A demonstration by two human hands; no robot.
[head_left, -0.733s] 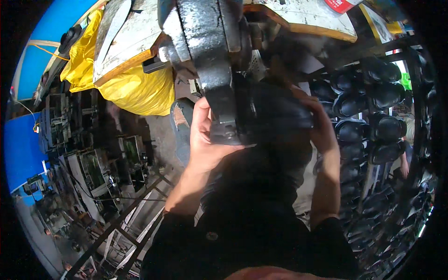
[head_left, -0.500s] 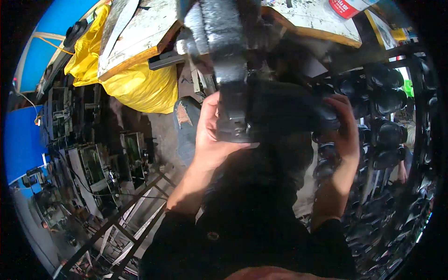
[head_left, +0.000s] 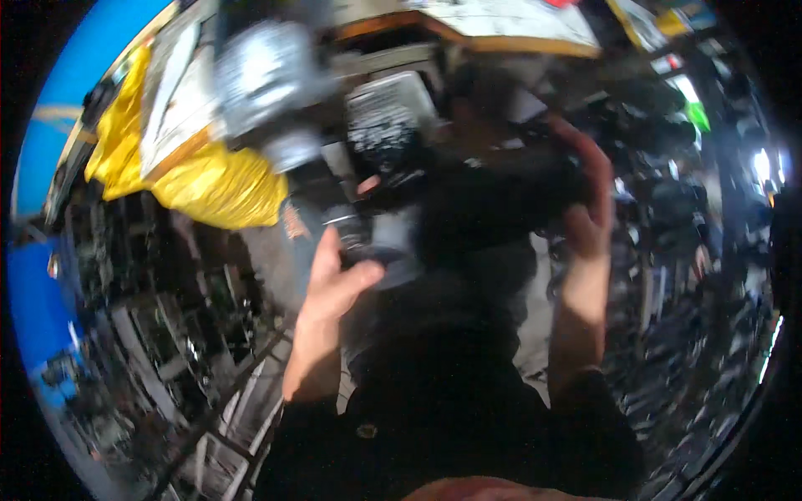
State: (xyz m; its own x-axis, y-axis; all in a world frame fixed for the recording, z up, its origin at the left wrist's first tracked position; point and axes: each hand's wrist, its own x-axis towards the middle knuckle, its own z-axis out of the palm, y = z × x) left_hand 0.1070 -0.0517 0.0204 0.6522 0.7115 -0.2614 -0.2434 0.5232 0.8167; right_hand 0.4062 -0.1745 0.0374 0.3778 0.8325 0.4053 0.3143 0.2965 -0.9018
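left hand (head_left: 334, 280) raised, thumb and forefinger parted near the blurred tip of the metal arm (head_left: 271, 71); whether it grips cannot be told. right hand (head_left: 595, 192) curls around the right end of the dark shoe-like item (head_left: 501, 188), between both hands, outline lost in shadow. metal arm and left hand sit farther left than before.

The item (head_left: 501, 190) right of centre is black; the shirt (head_left: 455, 422) at the bottom is black also. At upper left, the bag (head_left: 224, 188) is yellow and the panel (head_left: 79, 71) is blue. The tabletop (head_left: 518, 22) at top is white, dark-specked, with an orange-brown edge (head_left: 535, 44).
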